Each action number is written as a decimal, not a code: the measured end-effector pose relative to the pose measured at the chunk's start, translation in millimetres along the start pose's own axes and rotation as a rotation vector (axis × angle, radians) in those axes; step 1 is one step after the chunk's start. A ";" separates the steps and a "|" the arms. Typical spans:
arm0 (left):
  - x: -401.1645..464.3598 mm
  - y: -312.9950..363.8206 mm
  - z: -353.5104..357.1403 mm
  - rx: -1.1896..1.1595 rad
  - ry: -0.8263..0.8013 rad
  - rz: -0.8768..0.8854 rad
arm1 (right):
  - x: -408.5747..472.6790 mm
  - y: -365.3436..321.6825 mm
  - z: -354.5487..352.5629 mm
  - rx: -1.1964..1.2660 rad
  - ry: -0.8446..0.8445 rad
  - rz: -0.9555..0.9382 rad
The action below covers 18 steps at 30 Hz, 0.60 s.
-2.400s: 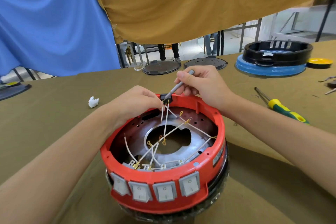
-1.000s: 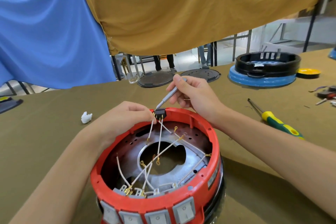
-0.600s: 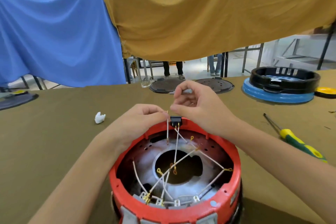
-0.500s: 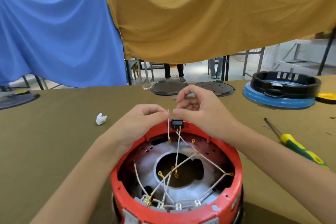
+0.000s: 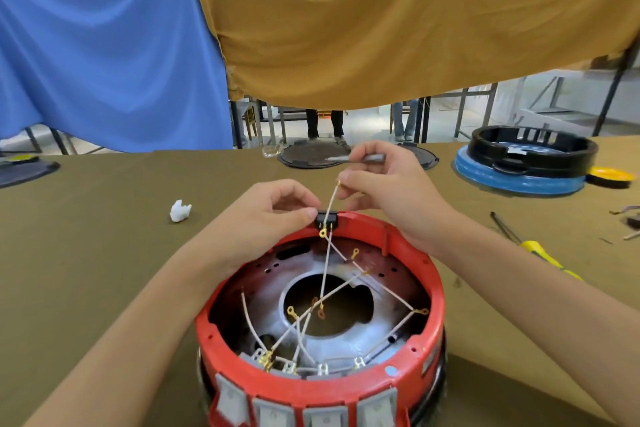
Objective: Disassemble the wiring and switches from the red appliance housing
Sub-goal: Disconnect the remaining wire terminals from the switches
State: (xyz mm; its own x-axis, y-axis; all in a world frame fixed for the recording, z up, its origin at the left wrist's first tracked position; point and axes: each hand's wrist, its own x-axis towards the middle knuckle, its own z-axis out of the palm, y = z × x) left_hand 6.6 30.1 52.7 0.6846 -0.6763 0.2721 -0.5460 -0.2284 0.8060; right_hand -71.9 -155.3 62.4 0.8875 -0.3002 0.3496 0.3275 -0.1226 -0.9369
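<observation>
left hand [image 5: 266,215] pinches the small black connector block [image 5: 326,217], right hand [image 5: 391,191] gripping a thin white wire [image 5: 332,199] that could snap if yanked

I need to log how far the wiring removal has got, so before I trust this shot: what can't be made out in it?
All in the head view:
- Grey switches: cut off by the bottom edge.
- Black connector: partly covered by the left hand, so its seating on the red housing is unclear.
- Grey tool: mostly hidden inside the right hand, which also pinches a white wire.
- Screwdriver: partly behind the right forearm.
</observation>
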 end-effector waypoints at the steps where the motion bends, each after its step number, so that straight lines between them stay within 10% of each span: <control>1: -0.2 -0.5 0.1 0.031 -0.006 -0.002 | 1.9 0.3 -2.6 0.070 0.023 0.049; 7: -0.6 -3.7 -1.2 0.195 -0.063 -0.048 | 20.4 -7.2 -35.2 0.135 0.155 0.216; 18: -3.1 0.0 -0.4 0.215 -0.109 -0.044 | 28.1 -8.1 -94.1 -0.678 -0.169 0.391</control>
State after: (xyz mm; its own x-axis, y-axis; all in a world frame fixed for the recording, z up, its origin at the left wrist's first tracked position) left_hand 4.6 32.5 52.1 0.6600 -0.7314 0.1717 -0.6153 -0.3951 0.6821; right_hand -80.1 -251.8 80.8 0.9522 -0.2996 -0.0597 -0.2373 -0.6026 -0.7619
